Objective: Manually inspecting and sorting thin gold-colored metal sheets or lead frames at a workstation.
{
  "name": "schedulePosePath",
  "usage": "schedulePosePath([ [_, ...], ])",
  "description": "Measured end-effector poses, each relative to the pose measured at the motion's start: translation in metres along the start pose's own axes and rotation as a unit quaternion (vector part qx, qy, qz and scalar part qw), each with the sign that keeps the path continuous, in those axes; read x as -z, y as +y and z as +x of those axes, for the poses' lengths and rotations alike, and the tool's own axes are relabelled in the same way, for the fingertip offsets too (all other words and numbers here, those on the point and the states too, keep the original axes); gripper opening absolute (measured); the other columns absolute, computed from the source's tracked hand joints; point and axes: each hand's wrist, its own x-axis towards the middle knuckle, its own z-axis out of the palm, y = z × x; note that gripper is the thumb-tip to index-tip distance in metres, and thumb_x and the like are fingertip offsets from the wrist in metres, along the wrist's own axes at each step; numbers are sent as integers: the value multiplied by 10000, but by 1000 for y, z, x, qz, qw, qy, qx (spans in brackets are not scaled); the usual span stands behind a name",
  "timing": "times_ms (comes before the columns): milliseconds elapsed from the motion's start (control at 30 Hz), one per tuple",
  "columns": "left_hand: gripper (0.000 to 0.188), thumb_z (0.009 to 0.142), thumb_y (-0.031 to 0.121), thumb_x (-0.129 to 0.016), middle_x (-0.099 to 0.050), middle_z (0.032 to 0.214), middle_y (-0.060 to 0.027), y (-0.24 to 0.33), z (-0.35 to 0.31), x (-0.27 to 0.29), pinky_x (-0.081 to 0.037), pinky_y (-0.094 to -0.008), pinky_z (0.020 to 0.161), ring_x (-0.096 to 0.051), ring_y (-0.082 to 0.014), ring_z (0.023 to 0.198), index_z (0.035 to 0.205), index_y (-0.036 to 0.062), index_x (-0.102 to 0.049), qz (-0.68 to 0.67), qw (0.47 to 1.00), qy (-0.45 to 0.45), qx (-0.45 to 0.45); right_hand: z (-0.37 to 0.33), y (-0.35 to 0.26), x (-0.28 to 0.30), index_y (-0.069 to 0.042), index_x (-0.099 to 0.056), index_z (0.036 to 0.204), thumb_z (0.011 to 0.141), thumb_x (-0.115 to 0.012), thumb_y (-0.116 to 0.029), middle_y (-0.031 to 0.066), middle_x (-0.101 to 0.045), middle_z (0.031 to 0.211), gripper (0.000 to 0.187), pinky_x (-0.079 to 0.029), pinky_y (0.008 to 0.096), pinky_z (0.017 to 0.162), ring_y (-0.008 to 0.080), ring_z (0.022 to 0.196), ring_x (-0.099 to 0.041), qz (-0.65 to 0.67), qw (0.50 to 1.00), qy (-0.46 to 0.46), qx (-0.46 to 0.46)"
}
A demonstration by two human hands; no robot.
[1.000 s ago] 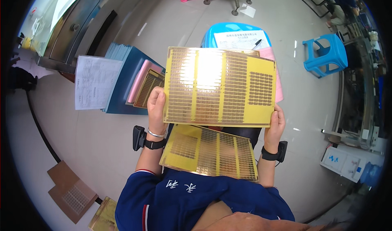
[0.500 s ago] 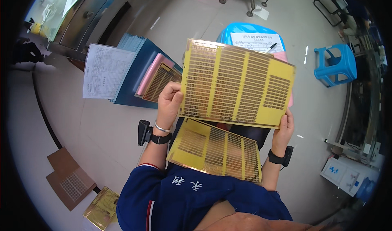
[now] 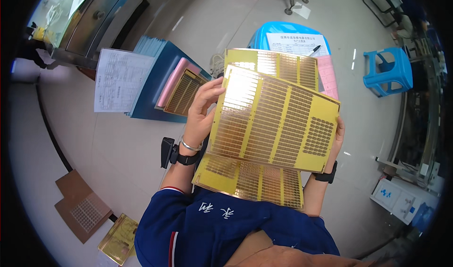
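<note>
A yellow circuit board panel (image 3: 271,120) with rows of copper patterns is tilted in front of me, held by both hands. My left hand (image 3: 205,101) grips its left edge, fingers closed at the upper corner. Round the right edge is my right hand (image 3: 339,130); its remaining fingers are hidden behind the panel. A second panel (image 3: 236,184) lies on my lap, partly under the held one. Farther away, another similar panel (image 3: 297,71) shows behind the held one, by the blue stool.
A blue stool (image 3: 264,33) bears a printed sheet (image 3: 288,39), a pen (image 3: 315,50) and pink paper (image 3: 328,73). At left stand a blue board stack (image 3: 146,92), pink foam (image 3: 172,87) and a smaller panel (image 3: 186,94). Another blue stool (image 3: 389,71) stands right.
The held panel has come down toward my body, covering more of the lap panel. Another panel now shows behind it. My left fingers have shifted up along the edge.
</note>
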Motion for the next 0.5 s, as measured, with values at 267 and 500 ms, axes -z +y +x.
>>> schedulePosePath([
  [267, 381, 868, 26, -566, -575, 1084, -108, 8, -3, -7, -477, -250, 857, -567, -144, 1009, 1232, -17, -462, -116, 983, 7, 144, 1, 2, 3, -68, -449, 1256, 938, -396, -86, 138, -535, 1193, 323, -548, 321, 821, 204, 1013, -592, 100, 993, -19, -54],
  [500, 411, 904, 61, -517, -607, 1035, -102, 9, -3, -8, -487, -219, 767, -593, -107, 908, 1299, 13, -415, -209, 951, 7, 229, -2, -2, -5, -86, -378, 1313, 958, -324, -112, 144, -503, 1233, 360, -548, 322, 815, 206, 1024, -586, 85, 993, -8, -82],
])
